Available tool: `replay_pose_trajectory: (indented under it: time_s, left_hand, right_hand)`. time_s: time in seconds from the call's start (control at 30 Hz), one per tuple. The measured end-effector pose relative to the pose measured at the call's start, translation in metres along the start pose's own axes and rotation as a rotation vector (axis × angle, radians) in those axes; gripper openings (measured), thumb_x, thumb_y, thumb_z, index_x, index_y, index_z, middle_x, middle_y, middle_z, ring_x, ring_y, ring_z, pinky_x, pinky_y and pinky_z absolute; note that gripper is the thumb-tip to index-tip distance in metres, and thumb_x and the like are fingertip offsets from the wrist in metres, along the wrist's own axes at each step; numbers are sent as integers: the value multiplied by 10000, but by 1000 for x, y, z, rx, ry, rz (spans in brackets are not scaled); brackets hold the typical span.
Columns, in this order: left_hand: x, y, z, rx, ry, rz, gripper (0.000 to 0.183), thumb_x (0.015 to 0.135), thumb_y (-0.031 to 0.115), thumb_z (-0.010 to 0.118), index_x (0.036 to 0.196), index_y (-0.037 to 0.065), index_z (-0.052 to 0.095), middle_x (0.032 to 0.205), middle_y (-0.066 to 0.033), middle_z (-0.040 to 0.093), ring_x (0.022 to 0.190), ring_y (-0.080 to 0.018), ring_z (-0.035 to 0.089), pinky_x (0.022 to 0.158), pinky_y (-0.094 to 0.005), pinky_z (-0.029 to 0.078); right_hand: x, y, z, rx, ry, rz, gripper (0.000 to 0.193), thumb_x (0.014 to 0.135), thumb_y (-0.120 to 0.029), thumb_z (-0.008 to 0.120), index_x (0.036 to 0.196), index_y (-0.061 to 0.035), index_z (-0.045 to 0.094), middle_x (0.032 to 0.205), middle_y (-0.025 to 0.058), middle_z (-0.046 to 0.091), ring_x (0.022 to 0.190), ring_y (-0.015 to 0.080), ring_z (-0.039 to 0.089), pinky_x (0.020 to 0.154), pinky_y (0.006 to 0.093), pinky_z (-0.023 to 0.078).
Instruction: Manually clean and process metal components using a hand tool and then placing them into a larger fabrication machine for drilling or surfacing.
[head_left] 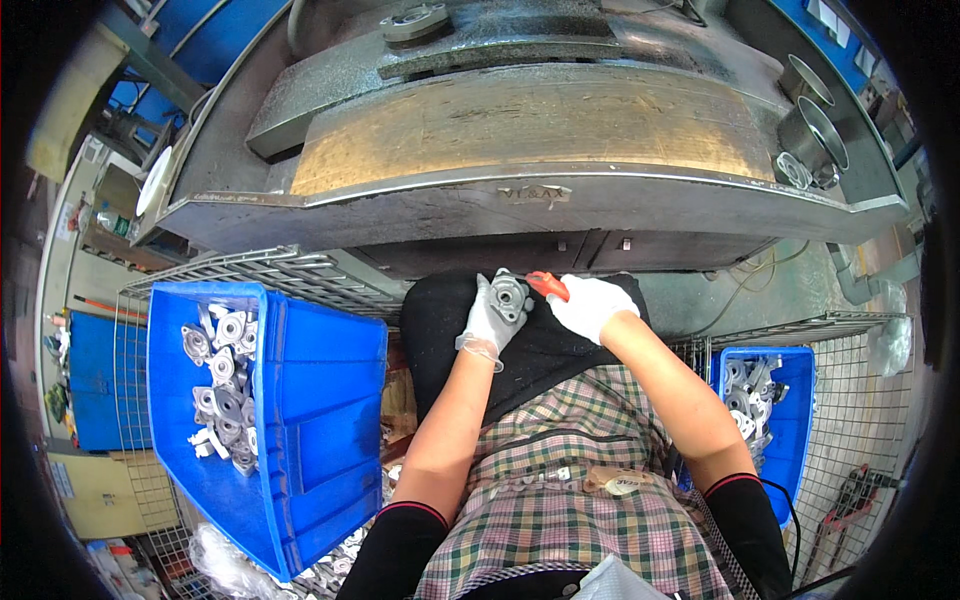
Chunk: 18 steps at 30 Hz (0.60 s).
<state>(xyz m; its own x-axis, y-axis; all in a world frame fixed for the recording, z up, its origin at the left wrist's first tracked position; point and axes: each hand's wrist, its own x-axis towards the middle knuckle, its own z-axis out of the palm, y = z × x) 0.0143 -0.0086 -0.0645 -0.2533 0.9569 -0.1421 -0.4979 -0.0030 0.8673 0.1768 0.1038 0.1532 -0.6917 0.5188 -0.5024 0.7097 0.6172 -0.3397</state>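
Observation:
My left hand (487, 324), in a white glove, grips a grey metal casting (508, 294) with a round bore and a flange, held up above my dark-covered lap. In my white-gloved right hand (600, 306) is a red-handled hand tool (546, 285). The tool points left at the casting's edge; its working tip is too small to make out, so I cannot tell whether it touches. A large blue bin (325, 430) to my left contains several similar castings (228, 385). At my right, a smaller blue bin (795, 425) holds more metal castings (750, 395).
Ahead stands a metal workbench (420, 215) with a worn board (540, 125) on top and a round metal part (415, 24) farther back. Metal cups (812, 138) sit at its right end. Wire mesh cages (860, 400) flank me, and a cable (742, 285) lies on the floor.

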Motion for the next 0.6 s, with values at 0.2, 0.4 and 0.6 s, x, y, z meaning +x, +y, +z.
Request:
replay_pose_trajectory:
  time_s: [0.2, 0.4, 0.6]
  left_hand:
    - [0, 25, 15, -672, 118, -298, 461, 948, 577, 341, 1060, 188, 561, 1163, -55, 589, 1079, -264, 522, 867, -457, 435]
    - [10, 2, 4, -556, 266, -152, 609, 944, 651, 326, 1144, 144, 595, 1052, -99, 652, 936, -296, 604, 817, -443, 503]
    - [-2, 42, 38, -767, 376, -287, 601, 938, 652, 346, 1101, 134, 603, 993, -109, 658, 869, -295, 617, 760, -428, 523]
  right_hand:
    - [-25, 5, -5, -42, -46, -16, 432, 929, -439, 423, 1097, -67, 565, 1040, 165, 665, 973, 354, 641, 866, 447, 497]
    - [-45, 6, -3, -70, -84, -46, 418, 929, -425, 428, 1090, -60, 555, 996, 167, 669, 935, 349, 649, 839, 447, 504]
    - [-47, 14, -3, -84, -73, -37, 406, 931, -414, 431, 1084, -57, 549, 980, 173, 672, 923, 359, 650, 831, 455, 504]
